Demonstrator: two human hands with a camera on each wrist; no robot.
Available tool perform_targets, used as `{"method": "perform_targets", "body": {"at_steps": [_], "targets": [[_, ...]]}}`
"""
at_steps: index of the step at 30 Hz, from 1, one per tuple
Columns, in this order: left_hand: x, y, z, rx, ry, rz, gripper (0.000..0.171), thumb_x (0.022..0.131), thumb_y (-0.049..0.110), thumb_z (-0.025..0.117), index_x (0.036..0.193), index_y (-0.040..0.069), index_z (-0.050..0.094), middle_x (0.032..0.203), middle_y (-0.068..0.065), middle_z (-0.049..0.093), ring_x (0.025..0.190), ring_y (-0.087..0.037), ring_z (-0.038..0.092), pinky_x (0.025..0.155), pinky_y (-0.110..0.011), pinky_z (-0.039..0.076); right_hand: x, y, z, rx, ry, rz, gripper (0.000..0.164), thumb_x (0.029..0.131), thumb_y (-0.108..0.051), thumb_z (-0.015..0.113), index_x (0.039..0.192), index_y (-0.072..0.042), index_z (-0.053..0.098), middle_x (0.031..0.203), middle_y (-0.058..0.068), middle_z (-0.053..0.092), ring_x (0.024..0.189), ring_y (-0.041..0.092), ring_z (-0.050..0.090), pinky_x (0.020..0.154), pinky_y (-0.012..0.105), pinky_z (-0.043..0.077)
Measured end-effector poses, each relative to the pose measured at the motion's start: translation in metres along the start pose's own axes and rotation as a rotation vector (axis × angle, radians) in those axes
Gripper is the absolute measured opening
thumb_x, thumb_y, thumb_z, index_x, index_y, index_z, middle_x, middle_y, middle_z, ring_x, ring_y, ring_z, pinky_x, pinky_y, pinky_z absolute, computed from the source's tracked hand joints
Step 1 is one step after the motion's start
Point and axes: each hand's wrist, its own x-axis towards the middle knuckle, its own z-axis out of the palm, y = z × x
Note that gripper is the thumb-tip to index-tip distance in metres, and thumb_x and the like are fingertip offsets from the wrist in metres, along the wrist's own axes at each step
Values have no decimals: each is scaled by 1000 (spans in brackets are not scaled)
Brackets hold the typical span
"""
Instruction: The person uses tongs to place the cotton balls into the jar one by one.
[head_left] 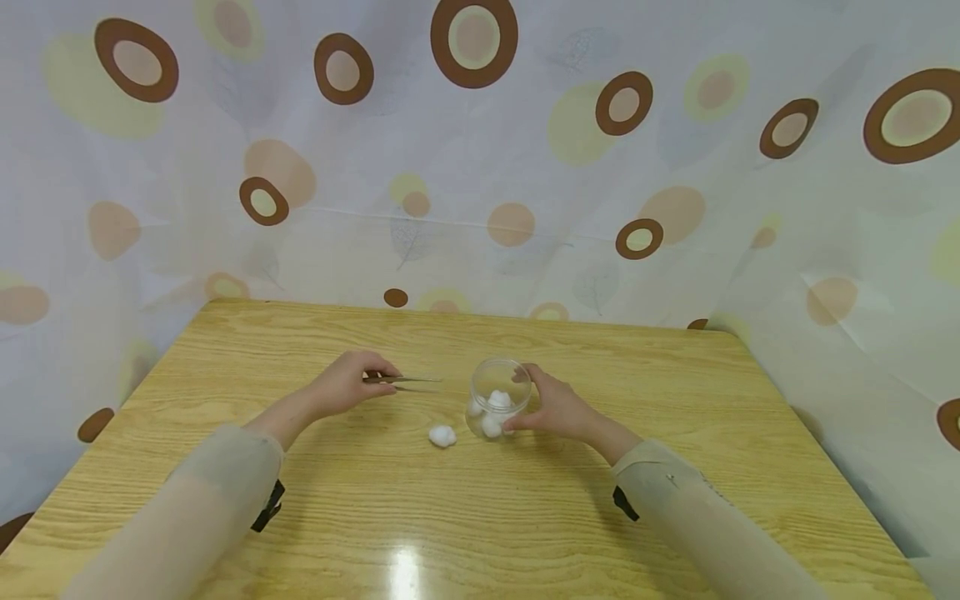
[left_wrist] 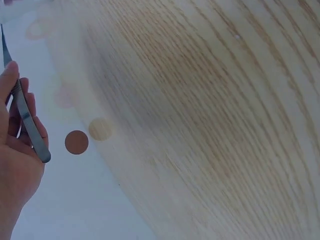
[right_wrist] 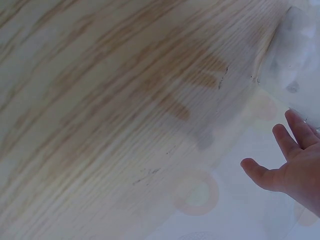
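Observation:
My left hand (head_left: 348, 383) holds a pair of metal tweezers (head_left: 384, 379), whose two tips stand apart and point right, toward the jar. In the left wrist view, the tweezers (left_wrist: 31, 127) lie across the fingers with the thumb pressed on them. A clear jar (head_left: 480, 421) with no lid on it contains several white cotton balls (head_left: 498, 400). My right hand (head_left: 561, 408) grips this jar from its right side, thumb in front and fingers behind. Just left of the jar, one cotton ball (head_left: 442, 436) lies on the table. In the right wrist view, part of the jar (right_wrist: 287, 65) shows above the fingertips.
The wood-grain table (head_left: 450, 517) stretches under both arms. Behind it and along the sides hangs a pale sheet (head_left: 480, 275) printed with brown and yellow rounds. Light sleeves (head_left: 187, 500) cover both forearms.

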Motion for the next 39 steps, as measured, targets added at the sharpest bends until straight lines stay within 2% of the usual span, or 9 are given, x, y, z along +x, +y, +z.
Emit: {"method": "perform_targets", "body": {"at_steps": [8, 17, 22, 29, 35, 39], "targets": [[-8, -7, 2, -10, -63, -41, 22, 87, 14, 66, 106, 3, 69, 97, -8, 65, 79, -12, 52, 66, -25, 45, 2, 2, 0, -3, -4, 3, 88, 73, -42, 78, 140, -5, 34, 139, 15, 48, 130, 38, 40, 102, 54, 36], [-8, -12, 14, -12, -134, 14, 18, 86, 15, 67, 100, 5, 71, 96, -6, 67, 82, -10, 56, 71, -22, 47, 1, 1, 0, -2, -2, -1, 87, 73, -42, 78, 138, -5, 35, 138, 15, 48, 130, 39, 41, 102, 54, 36], [-9, -13, 20, 11, -178, 18, 17, 86, 15, 67, 99, 6, 71, 96, -5, 68, 82, -9, 55, 72, -23, 46, 1, 1, 0, 0, -6, 3, 87, 73, -42, 78, 139, -5, 34, 138, 15, 48, 130, 39, 40, 102, 54, 36], [-10, -10, 25, 37, -184, 0, 15, 85, 14, 68, 98, 7, 71, 95, -4, 68, 82, -9, 56, 73, -24, 47, 1, 1, 0, -2, -5, -3, 86, 74, -41, 78, 138, -5, 35, 138, 15, 48, 130, 39, 40, 102, 54, 36], [-9, -10, 27, 95, -168, 35, 12, 84, 13, 69, 94, 7, 72, 93, -4, 69, 80, -8, 57, 71, -23, 47, 0, 1, -1, 3, -6, -2, 86, 73, -41, 78, 138, -5, 35, 138, 15, 48, 130, 39, 40, 102, 54, 36], [-8, -10, 28, 97, -159, 45, 8, 84, 13, 68, 91, 8, 71, 88, -2, 68, 76, -6, 54, 68, -22, 45, 0, 0, -1, 5, -7, -1, 86, 74, -40, 78, 138, -5, 34, 138, 15, 48, 130, 39, 40, 102, 54, 36]]}}
